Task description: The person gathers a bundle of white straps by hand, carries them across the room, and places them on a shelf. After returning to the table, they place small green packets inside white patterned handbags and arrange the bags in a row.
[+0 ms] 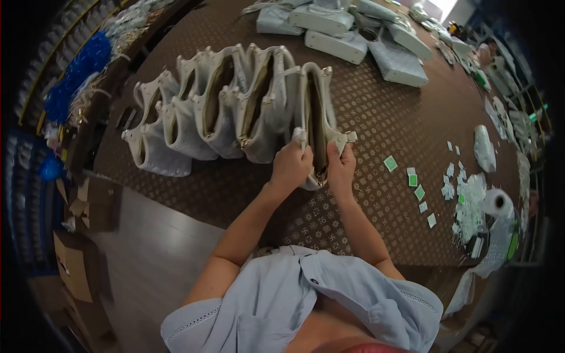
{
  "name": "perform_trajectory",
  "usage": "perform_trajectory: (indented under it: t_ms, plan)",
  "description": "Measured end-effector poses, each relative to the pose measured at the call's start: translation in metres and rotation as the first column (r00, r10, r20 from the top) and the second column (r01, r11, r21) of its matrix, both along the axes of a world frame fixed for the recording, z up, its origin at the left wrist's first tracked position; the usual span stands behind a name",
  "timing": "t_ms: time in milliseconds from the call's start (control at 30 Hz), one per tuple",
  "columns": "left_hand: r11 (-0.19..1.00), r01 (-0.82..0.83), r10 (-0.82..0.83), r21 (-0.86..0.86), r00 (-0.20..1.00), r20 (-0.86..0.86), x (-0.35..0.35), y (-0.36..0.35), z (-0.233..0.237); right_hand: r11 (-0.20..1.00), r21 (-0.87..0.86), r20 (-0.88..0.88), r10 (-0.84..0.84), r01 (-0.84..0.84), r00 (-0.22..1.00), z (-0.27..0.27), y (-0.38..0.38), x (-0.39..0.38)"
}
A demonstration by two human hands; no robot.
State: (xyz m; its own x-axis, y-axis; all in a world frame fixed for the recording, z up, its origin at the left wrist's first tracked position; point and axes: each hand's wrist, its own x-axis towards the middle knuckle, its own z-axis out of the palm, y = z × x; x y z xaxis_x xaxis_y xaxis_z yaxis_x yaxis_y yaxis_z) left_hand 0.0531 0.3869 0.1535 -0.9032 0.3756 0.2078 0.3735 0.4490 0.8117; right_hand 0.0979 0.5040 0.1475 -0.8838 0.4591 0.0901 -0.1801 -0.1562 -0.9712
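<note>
A pale handbag (315,109) stands open at its top at the right end of a row of similar bags. My left hand (292,167) is closed on the left edge of its near end. On the opposite edge, beside a light strap tab, my right hand (341,167) grips the bag with the thumb on top. Metal fittings show between the two hands. Several more white-grey bags (218,112) stand upright, open-topped, just left of my left hand. All of them rest on the brown patterned table (376,123).
More pale bags (335,44) lie at the table's far side. Green and white cards (412,180), a heap of small white pieces (469,206) and a plastic roll (499,202) are on the right. Cardboard boxes (76,265) and blue plastic (76,76) are at left.
</note>
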Motion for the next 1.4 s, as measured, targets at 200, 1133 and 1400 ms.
perform_trajectory:
  t_ms: [200,1133,1400]
  plan:
    - [0.96,-0.144,0.139,-0.239,0.989,-0.041,-0.039,-0.007,0.018,0.994,0.036,0.042,0.106,-0.108,0.993,0.005,-0.014,-0.05]
    - [0.878,0.448,-0.463,-0.17,0.885,-0.057,0.079,0.023,-0.096,0.697,0.619,0.58,-0.095,-0.362,0.809,-0.099,0.128,0.087]
    - [0.983,0.182,-0.172,-0.026,0.959,0.227,0.014,0.046,-0.099,0.737,0.627,0.53,-0.168,-0.251,0.831,-0.13,0.194,0.092]
